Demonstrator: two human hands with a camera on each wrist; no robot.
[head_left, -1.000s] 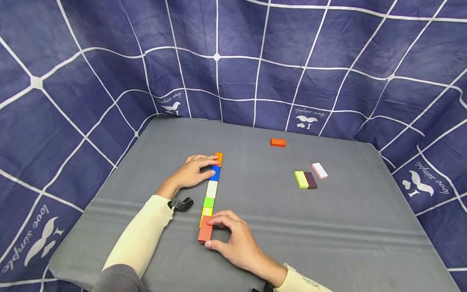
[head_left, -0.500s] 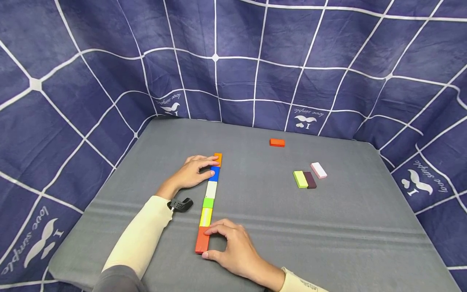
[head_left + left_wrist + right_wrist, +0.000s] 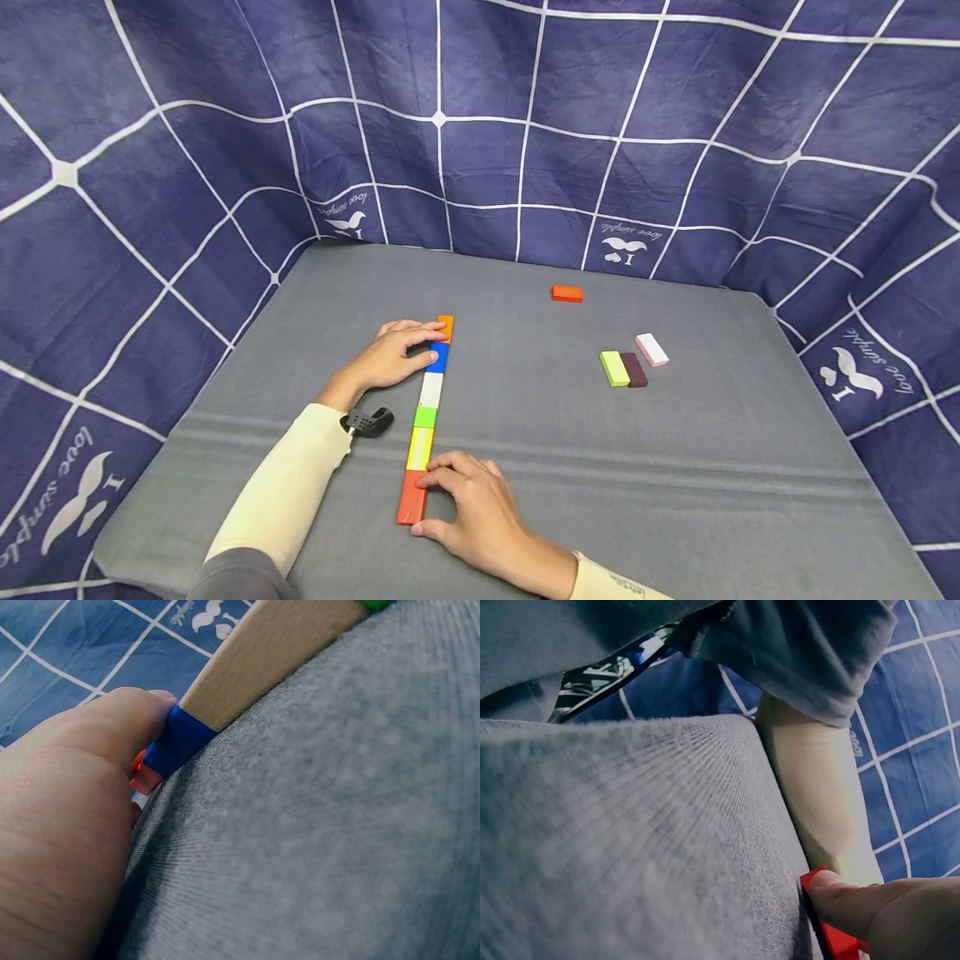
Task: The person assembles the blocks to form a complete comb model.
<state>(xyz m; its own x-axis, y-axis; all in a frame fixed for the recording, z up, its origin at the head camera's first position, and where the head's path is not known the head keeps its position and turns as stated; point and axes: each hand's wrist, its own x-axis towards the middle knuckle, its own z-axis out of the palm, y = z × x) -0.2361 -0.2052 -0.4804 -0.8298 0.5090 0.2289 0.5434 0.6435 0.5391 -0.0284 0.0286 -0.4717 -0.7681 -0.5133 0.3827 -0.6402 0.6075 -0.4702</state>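
Wooden blocks lie end to end in a row on the grey cloth: an orange block [image 3: 447, 320] at the far end, then a blue block [image 3: 438, 358], a cream block [image 3: 431, 390], a green block [image 3: 425, 417], a yellow block [image 3: 419, 450] and a red block [image 3: 412, 500] nearest me. My left hand [image 3: 386, 358] rests at the far end, fingers over the orange block and thumb against the blue block [image 3: 180, 739]. With thumb and index finger, my right hand [image 3: 480, 512] holds the red block [image 3: 838, 937] by its two ends, flush against the yellow one.
On the right lie a lime block [image 3: 615, 368] beside a dark purple block [image 3: 633, 370], with a pale pink block [image 3: 652, 350] just behind. Farther back is an orange-red block [image 3: 567, 294]. A blue curtain with white lines [image 3: 480, 158] hangs behind the table.
The right hand has drawn the red block toward me, off its overlap with the yellow block, and set it in line at the row's near end. The left hand stays in place.
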